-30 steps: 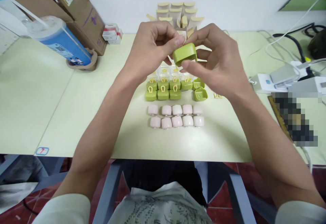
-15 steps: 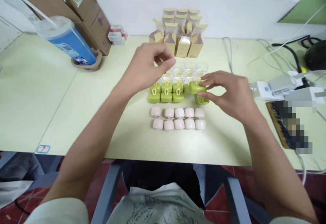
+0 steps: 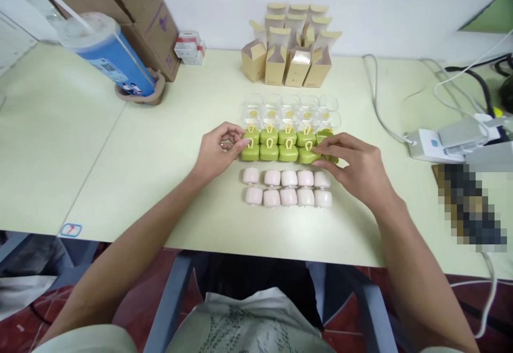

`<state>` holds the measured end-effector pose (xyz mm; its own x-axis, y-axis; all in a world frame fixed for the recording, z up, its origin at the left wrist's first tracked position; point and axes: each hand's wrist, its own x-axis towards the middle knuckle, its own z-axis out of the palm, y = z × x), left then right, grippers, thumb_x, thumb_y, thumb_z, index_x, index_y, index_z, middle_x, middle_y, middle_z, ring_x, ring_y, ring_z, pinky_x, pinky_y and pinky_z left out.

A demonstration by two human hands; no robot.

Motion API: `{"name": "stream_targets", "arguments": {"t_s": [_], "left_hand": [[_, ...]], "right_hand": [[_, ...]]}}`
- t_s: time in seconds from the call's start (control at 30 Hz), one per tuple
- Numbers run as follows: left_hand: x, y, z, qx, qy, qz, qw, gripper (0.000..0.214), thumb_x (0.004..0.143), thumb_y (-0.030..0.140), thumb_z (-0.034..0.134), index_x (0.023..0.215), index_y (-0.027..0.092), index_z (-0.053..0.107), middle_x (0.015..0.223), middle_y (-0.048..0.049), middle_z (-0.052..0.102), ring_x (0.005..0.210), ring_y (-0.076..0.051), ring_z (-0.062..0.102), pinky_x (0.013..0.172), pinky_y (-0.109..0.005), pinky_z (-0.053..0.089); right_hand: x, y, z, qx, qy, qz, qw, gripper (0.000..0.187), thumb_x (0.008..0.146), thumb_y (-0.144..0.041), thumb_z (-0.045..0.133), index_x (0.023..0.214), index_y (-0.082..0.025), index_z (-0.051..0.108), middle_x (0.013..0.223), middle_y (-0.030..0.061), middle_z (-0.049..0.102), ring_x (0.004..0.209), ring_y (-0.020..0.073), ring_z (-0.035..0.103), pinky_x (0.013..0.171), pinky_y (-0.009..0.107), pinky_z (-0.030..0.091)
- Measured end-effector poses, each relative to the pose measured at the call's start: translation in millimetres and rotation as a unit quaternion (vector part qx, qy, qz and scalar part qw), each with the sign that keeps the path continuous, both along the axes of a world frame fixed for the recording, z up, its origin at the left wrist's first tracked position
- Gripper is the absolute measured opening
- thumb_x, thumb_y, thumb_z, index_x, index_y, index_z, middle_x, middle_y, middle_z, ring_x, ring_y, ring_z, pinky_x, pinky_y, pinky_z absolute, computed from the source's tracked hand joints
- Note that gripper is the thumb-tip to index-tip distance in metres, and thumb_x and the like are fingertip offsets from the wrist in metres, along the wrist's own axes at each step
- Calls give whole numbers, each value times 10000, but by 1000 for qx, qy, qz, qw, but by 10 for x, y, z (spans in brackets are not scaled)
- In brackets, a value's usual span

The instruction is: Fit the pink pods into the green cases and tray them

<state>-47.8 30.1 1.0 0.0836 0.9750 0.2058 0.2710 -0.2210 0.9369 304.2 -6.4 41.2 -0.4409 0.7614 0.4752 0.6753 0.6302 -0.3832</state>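
Two rows of small glossy green cases (image 3: 269,152) with pale yellow loops stand on the table. My left hand (image 3: 220,150) is at the left end of these rows, its thumb and forefinger apart and touching the end cases. My right hand (image 3: 355,163) has thumb and fingers on the right side of a front-row green case (image 3: 308,155). Behind those fingers, green pieces at the right end are partly hidden. In front lie two rows of pale pink and white rounded cases (image 3: 288,197). Clear plastic covers (image 3: 289,102) are lined up behind the green ones.
Several open cardboard boxes (image 3: 276,67) stand by the wall. At the left are a blue cup (image 3: 116,64) in a holder, a large carton (image 3: 154,27) and small white boxes (image 3: 190,48). A white power strip (image 3: 435,144) with cables and a pixelated item (image 3: 471,206) lie right.
My left hand has come down to the left end of the green rows. My right hand has set its green case into the front row. The view has shifted slightly.
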Motion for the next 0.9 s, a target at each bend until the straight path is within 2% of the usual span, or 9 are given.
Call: {"name": "stream_targets", "arguments": {"t_s": [0.17,0.3,0.57,0.73,0.8,0.9], "left_hand": [[-15,2,-11,12,22,1,1000,334,893,470,883,1051,207,751,855,-8,705,765,-146,675,615,-240,544],[-31,13,-21,25,20,3,999,306,902,444,866,1055,205,750,865,-11,717,785,-151,686,627,-247,540],[-44,39,-50,17,26,11,999,294,890,420,868,1063,211,755,885,-14,714,821,-162,703,640,-251,564],[-23,67,-87,10,10,23,1000,297,883,436,865,1050,221,746,885,-18,693,793,-164,690,571,-236,557],[-38,69,-78,6,6,14,1000,302,906,454,850,1071,227,739,886,-18,685,769,-160,680,558,-234,559],[-82,53,-31,22,28,-15,999,363,883,420,880,1158,237,728,1013,-30,710,805,-146,700,608,-233,572]], "right_hand": [[-53,23,-84,-13,20,-6,1000,147,1028,-194,816,1148,-226,894,1150,106,819,956,287,831,836,452,722],[-64,44,-114,-14,28,-5,1000,158,1014,-154,809,1154,-185,876,1187,125,804,843,244,798,801,428,714],[-59,47,-151,-20,27,-16,999,147,1012,-147,779,1130,-220,831,1183,101,777,819,227,783,764,405,683],[-51,57,-141,-3,34,-11,999,111,1037,-185,776,1124,-230,828,1143,95,787,814,224,767,754,400,669],[-36,71,-137,10,37,-14,999,116,1051,-179,759,1125,-232,831,1100,89,789,801,221,753,729,388,654],[-19,90,-153,13,48,-13,999,121,1052,-176,761,1131,-237,830,1076,80,789,761,208,737,712,380,645]]}}
